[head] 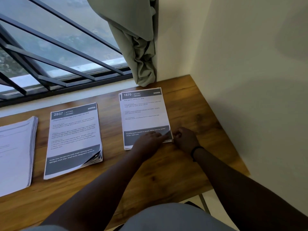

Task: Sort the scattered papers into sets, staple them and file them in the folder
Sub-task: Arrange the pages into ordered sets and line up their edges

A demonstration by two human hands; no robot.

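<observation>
A wooden surface (166, 172) is set into a corner below a barred window (58, 47), with a bunched curtain (141, 55) hanging at its far edge. Three piles of paper are laid on it: the 1670 stack (143, 112) at the right, the 2937 stack (73, 139) in the middle, and a thicker pile (15, 152) at the left. The left hand (148, 140) is rested with fingers extended on the 1670 stack's near edge; the right hand (185, 139) is curled at its near right corner, apparently pinching it. The sheets are judged light, limp and prone to sliding, so they are best held at a corner. No stapler or folder is seen.
</observation>
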